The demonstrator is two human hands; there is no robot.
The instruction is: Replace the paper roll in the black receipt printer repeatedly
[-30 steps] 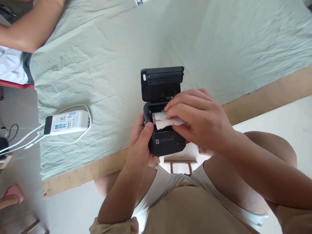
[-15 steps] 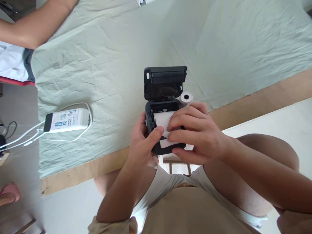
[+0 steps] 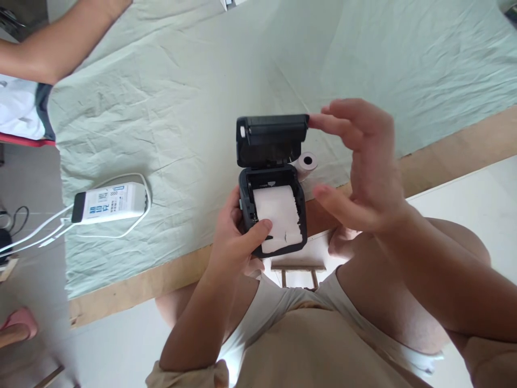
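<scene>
My left hand [image 3: 240, 231] grips the left side of a small black label printer [image 3: 302, 237], its thumb over the paper inside. The printer's lid [image 3: 270, 141] stands raised at the far side. White paper [image 3: 277, 213] with a ragged right edge lies in the compartment. My right hand [image 3: 367, 161] is raised to the right, fingers apart and holding nothing; a fingertip is at the lid's right corner, and I cannot tell whether it touches. Behind the printer's right side, a white paper roll [image 3: 306, 163] with a dark core hole lies on the cloth.
A pale green cloth [image 3: 194, 108] covers the table, with a bare wooden edge [image 3: 141, 283] toward me. At left lies a white power strip [image 3: 113, 202] with white cables. Another person's arm [image 3: 68, 43] rests at the upper left. A wooden stool [image 3: 299, 268] shows below.
My right hand has lifted off the paper and moved up and right to the lid's corner, uncovering the compartment. My left hand keeps its hold on the printer.
</scene>
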